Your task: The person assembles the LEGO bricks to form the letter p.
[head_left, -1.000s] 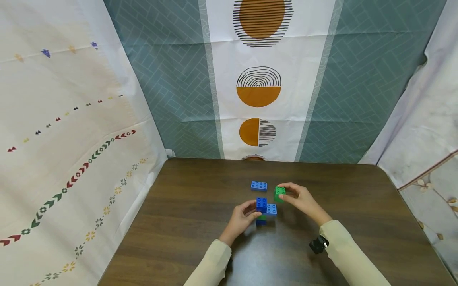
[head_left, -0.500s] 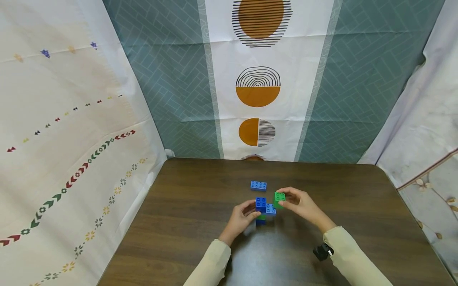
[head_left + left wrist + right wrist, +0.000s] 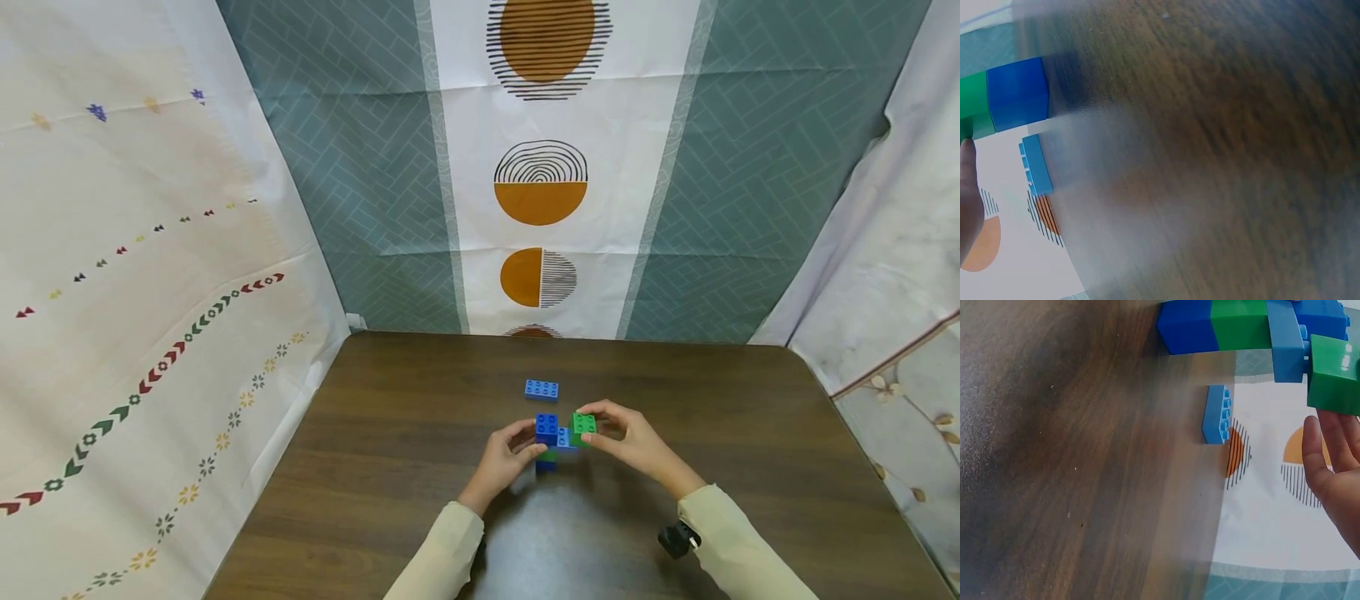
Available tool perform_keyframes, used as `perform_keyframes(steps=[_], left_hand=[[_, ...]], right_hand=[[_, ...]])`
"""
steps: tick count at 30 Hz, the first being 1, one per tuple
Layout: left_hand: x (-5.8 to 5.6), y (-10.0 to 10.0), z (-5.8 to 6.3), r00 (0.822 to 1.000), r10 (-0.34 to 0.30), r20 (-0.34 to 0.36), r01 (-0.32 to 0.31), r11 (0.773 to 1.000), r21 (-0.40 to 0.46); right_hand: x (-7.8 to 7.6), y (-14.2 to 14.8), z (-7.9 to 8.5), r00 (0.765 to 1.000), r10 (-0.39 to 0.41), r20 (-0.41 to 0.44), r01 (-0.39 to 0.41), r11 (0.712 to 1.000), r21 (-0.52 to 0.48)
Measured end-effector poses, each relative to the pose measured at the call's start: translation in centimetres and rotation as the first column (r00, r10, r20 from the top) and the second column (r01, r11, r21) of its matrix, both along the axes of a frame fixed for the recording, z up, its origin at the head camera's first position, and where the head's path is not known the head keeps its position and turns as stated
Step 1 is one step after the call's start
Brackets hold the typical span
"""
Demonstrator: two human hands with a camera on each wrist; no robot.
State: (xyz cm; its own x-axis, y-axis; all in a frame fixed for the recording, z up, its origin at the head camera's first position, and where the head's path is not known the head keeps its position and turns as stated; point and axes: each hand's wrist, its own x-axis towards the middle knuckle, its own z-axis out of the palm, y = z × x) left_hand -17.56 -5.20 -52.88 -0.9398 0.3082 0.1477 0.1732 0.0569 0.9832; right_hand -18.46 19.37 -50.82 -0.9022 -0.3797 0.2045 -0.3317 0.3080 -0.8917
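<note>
A small tower of toy building bricks stands in front of me: a dark blue brick (image 3: 1188,326) at the base, a green brick (image 3: 1241,324), a flat light blue brick (image 3: 1288,356) jutting out to the right, and a second dark blue brick (image 3: 547,423) on top. My left hand (image 3: 501,465) grips this tower from the left, a fingertip against its green part in the left wrist view. Between thumb and fingers my right hand (image 3: 637,440) pinches another green brick (image 3: 582,425), right over the studs of the jutting light blue end.
Behind the tower lies a loose flat light blue brick (image 3: 542,389) on the brown wooden table (image 3: 405,433). Patterned cloths (image 3: 540,200) hang beyond the table's back edge and on both sides. A black device (image 3: 677,540) sits at the right wrist.
The right hand has brought its green brick left and toward me, from behind and right of the tower to over the light blue end. The left hand and the tower stay put.
</note>
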Motion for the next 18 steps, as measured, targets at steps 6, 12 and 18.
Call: perform_keyframes(steps=[6,12,18], left_hand=[[0.0,0.1,0.0,1.000,0.001,-0.001,-0.001,1.000,-0.008],[0.0,0.1,0.0,1.000,-0.004,-0.009,0.004,1.000,-0.013],[-0.1,0.0,-0.1,1.000,-0.008,-0.027,0.008,1.000,-0.021]], right_hand=[[0.4,-0.4,0.3,1.000,-0.020,-0.011,0.020,0.999,0.034],[1.5,-1.1,2.6,1.000,-0.024,-0.005,0.024,0.999,0.042],[1.6,-1.4,3.0,1.000,-0.024,-0.015,0.024,0.999,0.043]])
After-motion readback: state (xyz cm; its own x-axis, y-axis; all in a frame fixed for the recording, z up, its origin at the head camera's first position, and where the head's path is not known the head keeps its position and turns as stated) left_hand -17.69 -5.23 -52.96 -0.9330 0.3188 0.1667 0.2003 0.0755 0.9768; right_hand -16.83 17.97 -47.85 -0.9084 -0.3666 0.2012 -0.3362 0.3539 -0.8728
